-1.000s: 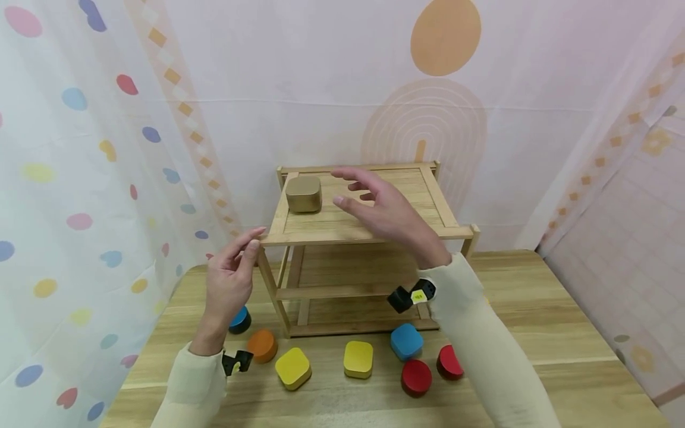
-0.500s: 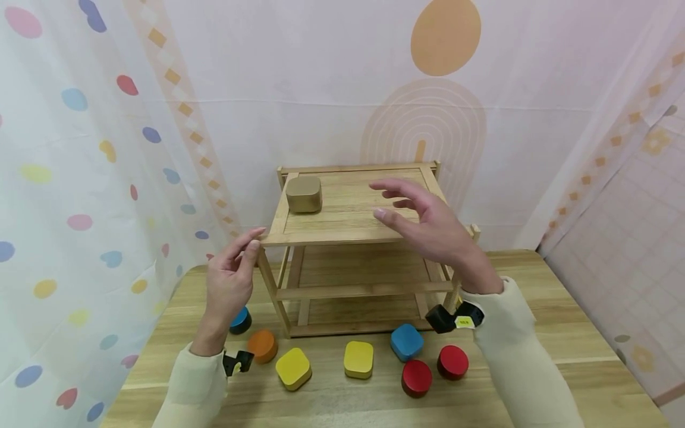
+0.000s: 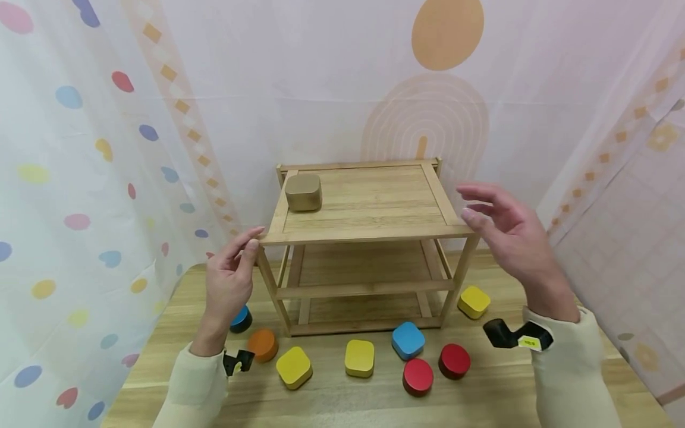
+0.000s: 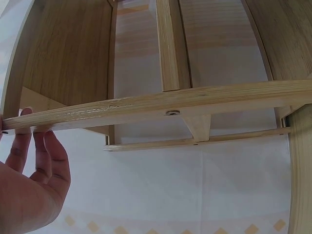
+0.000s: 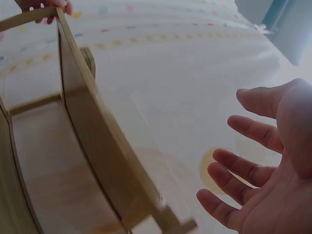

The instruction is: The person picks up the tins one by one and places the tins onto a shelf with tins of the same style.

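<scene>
Many coloured spots cover the curtain at far left, beside the wooden table. Next comes the left hand, thumb and fingers pinching the front left corner of the wooden shelf, which stands upright at mid-table. Just past that wrist sit a blue round block and an orange round block, then a tilted yellow block. Up on the top board, near its left edge, rests the gold block. A second yellow block lies before the shelf's lower front rail, followed by a blue square block, a near red block and a farther red block; together they line the shelf's front. Beyond its right leg lies a third yellow block, close to the raised right hand, which holds nothing, thumb and fingers apart, beside the shelf's right corner.
</scene>
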`<state>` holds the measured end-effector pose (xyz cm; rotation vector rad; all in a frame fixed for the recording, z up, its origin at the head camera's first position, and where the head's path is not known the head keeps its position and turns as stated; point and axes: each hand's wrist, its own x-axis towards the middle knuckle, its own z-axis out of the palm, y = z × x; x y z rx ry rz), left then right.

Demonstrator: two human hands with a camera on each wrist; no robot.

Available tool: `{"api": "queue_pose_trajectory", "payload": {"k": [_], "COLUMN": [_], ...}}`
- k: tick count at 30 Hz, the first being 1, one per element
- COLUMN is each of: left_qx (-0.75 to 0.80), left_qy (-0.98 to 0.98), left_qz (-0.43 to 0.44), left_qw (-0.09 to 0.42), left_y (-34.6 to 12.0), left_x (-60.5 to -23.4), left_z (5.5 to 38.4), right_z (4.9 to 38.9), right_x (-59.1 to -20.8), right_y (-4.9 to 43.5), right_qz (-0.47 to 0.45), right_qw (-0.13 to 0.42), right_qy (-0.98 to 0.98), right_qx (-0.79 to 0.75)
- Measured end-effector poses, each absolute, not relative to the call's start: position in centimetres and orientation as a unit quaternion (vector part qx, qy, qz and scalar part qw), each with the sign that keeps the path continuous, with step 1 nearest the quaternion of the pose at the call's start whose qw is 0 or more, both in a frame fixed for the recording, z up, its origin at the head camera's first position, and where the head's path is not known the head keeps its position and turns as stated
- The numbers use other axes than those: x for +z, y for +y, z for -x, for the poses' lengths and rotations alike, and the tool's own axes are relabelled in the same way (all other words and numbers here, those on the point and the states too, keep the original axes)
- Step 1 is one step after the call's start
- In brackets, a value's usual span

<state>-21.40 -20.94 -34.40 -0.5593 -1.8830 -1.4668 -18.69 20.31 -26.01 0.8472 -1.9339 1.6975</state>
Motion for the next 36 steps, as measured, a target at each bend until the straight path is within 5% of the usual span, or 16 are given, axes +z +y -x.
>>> {"api": "queue_pose_trajectory", "payload": {"k": [12,36], "left_qx": [-0.565,-0.575], "left_qy": [-0.719,-0.705], "left_qz": [0.218,0.228], "left_qw": [0.341,0.347], "left_y": [-20.8,-20.8], "left_x": [-34.2,-34.5], "left_z": [21.3,21.5], "right_z": [20.0,21.8], "right_x": [-32.2,-45.9], "right_y": [26.6,29.4], "right_qz": [-0.158,0.033], "right_qw": [0.262,0.102], "right_qy": [-0.695,-0.824], "right_qx": [0.651,0.556]}}
